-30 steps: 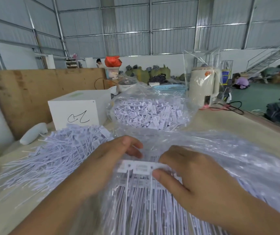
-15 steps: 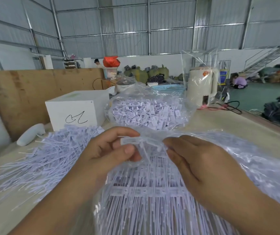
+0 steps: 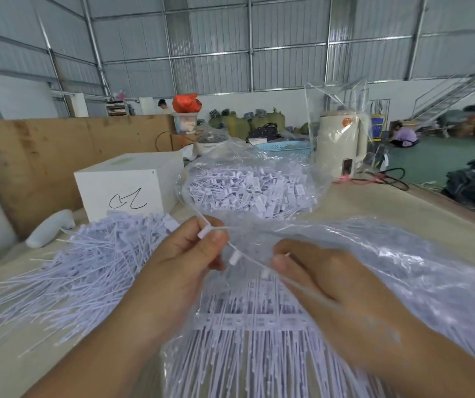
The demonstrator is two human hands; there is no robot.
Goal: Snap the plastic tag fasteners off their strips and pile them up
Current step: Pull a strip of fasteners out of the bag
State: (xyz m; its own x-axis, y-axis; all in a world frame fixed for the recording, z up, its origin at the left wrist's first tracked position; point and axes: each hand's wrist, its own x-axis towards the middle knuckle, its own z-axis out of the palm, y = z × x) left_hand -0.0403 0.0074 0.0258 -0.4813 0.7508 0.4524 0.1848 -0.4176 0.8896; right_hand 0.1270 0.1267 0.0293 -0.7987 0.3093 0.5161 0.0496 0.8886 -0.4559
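– Why are both hands raised over the bag (image 3: 403, 268)?
– The left hand (image 3: 181, 271) and right hand (image 3: 325, 282) each pinch one strip (image 3: 247, 258), probably to snap it; the loose pile (image 3: 87, 268) waits left on the counter (image 3: 374, 202).

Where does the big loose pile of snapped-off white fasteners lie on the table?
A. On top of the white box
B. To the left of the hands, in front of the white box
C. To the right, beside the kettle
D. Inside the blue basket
B: the loose pile spreads left of the left hand, in front of the white box.
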